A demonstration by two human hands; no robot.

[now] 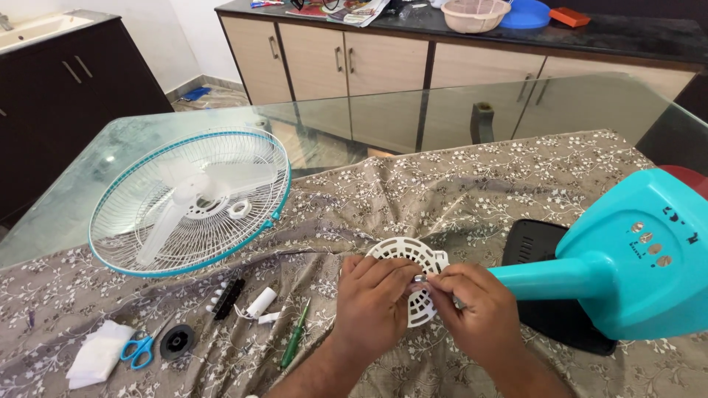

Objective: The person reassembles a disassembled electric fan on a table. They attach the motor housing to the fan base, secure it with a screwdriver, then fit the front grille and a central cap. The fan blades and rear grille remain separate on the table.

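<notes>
Gripping a white slotted plastic fan cover (408, 254) at lower centre, left hand (375, 298) and right hand (476, 309) pinch it above floral cloth (457, 184), beside a turquoise fan base (634, 258); fan grille (188, 199) lies upper left.

A home dining room: glass table (442, 110) under a floral cloth (479, 177), wooden sideboard (354, 63), washbasin (37, 29) nearby

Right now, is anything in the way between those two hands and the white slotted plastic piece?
Nothing visible is. The left hand and the right hand both already grip the white slotted cover, above the flowered cloth. The turquoise fan body lies to the right.
</notes>
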